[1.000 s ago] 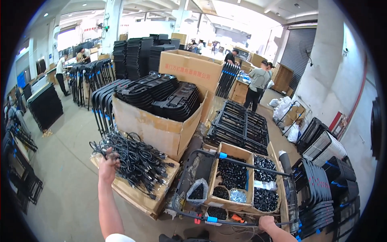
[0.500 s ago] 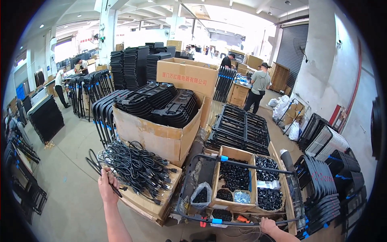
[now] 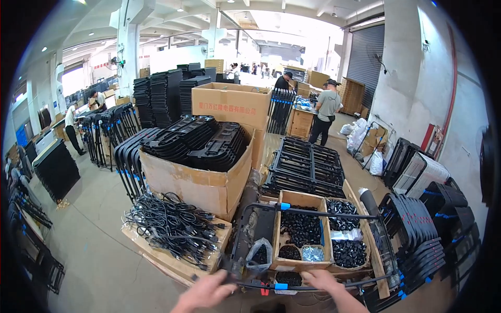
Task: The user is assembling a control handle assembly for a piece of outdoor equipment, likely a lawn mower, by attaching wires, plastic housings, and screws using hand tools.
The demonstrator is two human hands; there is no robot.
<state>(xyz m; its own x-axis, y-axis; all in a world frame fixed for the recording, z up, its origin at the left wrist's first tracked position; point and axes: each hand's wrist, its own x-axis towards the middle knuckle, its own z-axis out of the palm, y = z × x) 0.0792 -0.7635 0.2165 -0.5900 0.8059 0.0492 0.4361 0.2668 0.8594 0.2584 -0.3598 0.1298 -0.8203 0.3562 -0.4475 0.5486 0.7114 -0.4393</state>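
A black tubular frame (image 3: pixel 334 286) with rounded corners and blue tape bands lies across the wooden parts boxes in front of me. On its near bar, right of a blue band, my right hand (image 3: pixel 322 281) is closed around the tube. My left hand (image 3: pixel 206 292) is closed and partly smeared by motion near the frame's lower left corner. A blurred black power cable (image 3: pixel 223 268) shows at its fingers. Beyond it, a tangled pile of black power cables (image 3: pixel 175 227) with plugs lies on flat cardboard.
A large carton (image 3: pixel 193 182) holds stacked black plastic panels (image 3: pixel 180 138). Open wooden boxes (image 3: pixel 329 237) contain black fittings and silver screws (image 3: pixel 313 254). More black frames (image 3: pixel 305 167) lie behind, others lean at the right (image 3: pixel 409 221). Several people work farther back.
My left hand has moved right and down from beside the cable pile to the frame's near left corner, bringing the cable. My right hand has shifted left along the near bar.
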